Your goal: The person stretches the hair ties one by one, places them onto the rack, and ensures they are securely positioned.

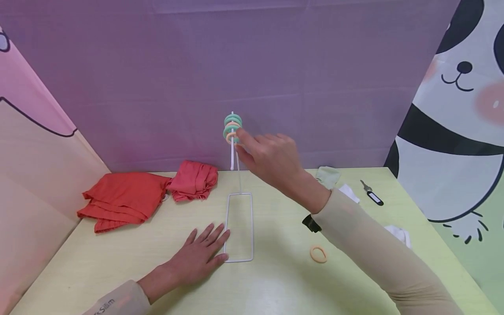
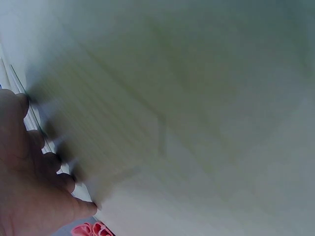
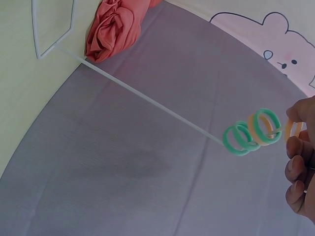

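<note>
My right hand [image 1: 271, 157] pinches a pale orange ring [image 3: 289, 132] between thumb and fingertip. That ring is around the arm of a white wire stand [image 1: 252, 227], in front of the other rings. Farther along the arm hang several green rings [image 3: 266, 112] and another orange ring [image 3: 253, 130]. My left hand [image 1: 198, 258] lies flat with fingers spread, its fingertips touching the left side of the stand's rectangular base. In the left wrist view only part of the left hand [image 2: 34, 182] shows, over a blurred tabletop.
A loose orange ring [image 1: 318, 253] lies on the table at right. Folded red cloths [image 1: 126, 197] [image 1: 193, 180] sit at back left. A key with a black tag [image 1: 374, 197], a pale green cloth [image 1: 327, 176] and white cloths [image 1: 398, 235] lie at right.
</note>
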`<state>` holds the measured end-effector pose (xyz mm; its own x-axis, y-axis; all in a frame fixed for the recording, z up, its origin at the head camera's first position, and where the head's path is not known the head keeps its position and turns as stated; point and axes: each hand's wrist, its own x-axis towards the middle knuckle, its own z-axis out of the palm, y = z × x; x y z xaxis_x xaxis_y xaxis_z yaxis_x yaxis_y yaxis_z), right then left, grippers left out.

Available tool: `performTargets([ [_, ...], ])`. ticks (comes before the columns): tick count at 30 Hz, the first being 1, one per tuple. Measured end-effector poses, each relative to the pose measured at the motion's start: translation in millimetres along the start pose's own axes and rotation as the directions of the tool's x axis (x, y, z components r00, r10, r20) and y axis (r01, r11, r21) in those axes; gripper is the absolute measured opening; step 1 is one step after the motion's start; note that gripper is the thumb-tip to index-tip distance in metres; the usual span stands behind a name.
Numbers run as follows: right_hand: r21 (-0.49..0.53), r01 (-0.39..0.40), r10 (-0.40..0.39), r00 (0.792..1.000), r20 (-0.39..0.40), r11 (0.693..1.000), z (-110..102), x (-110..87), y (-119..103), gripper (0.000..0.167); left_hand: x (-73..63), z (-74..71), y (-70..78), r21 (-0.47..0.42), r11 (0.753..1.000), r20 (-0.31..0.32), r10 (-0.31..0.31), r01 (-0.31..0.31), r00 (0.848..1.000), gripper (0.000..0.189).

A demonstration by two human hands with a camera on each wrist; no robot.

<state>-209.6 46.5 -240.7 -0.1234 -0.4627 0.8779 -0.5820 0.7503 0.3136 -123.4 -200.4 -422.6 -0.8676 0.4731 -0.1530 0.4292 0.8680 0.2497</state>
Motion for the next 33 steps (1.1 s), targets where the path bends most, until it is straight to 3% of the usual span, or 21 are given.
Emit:
performTargets([
  [24, -0.016, -0.093, 0.094, 0.994, 0.056, 0.996, 13, 5.1, -2, 0.02, -1.8, -0.2, 0.3, 0.007, 1.0, -0.02, 0.018, -0.018, 1.0, 0.069],
  [28, -0.031, -0.099, 0.101, 0.991, 0.085, 0.995, 6, 3.1, -2, 0.026, -2.3, 1.2, 0.8, 0.002, 1.0, -0.02, 0.018, -0.018, 1.0, 0.069],
  [33, 0.005, -0.12, 0.118, 0.982, 0.146, 0.993, -19, -6.6, 1, 0.037, -2.7, -0.6, 1.5, -0.006, 1.0, -0.015, 0.012, -0.012, 1.0, 0.069],
])
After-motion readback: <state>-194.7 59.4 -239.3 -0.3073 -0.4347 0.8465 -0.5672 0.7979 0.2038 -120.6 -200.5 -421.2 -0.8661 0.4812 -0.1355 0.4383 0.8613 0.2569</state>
